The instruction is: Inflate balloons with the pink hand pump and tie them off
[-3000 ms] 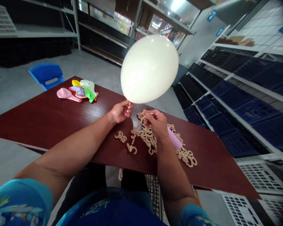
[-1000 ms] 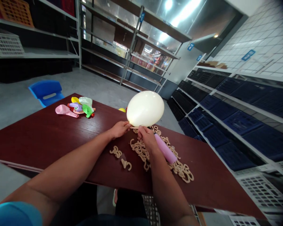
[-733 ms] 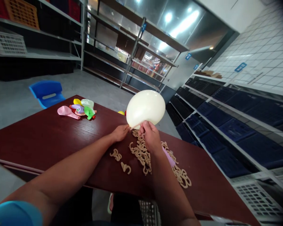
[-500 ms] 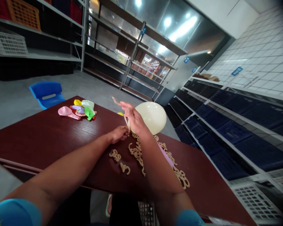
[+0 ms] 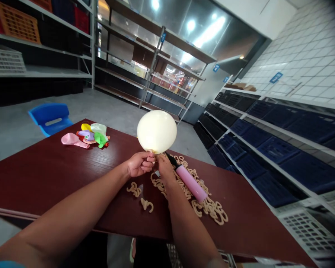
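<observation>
An inflated cream-white balloon (image 5: 156, 130) stands upright above my hands, its neck pointing down. My left hand (image 5: 141, 164) is closed, thumb and fingers pinching the neck just under the balloon. Against the same neck, my right hand (image 5: 165, 168) has its fingers drawn together from the other side; its fingertips are partly hidden. Just right of that hand, a pink cylindrical pump (image 5: 192, 183) with a black nozzle lies on many curly beige pieces (image 5: 212, 210). Several loose curly pieces (image 5: 134, 190) rest on the table below my left hand.
Uninflated balloons (image 5: 99, 139) in several colours lie at the far left of the dark red table (image 5: 58, 171). Behind it is a blue chair (image 5: 50, 118). Shelves with dark blue crates (image 5: 270, 149) run along the right; a metal rack (image 5: 147, 74) stands at the back.
My right hand, raised with a thin strand at its fingers, has come down to the neck beside my left hand. The balloon has shifted left and upright, and the pump is now exposed.
</observation>
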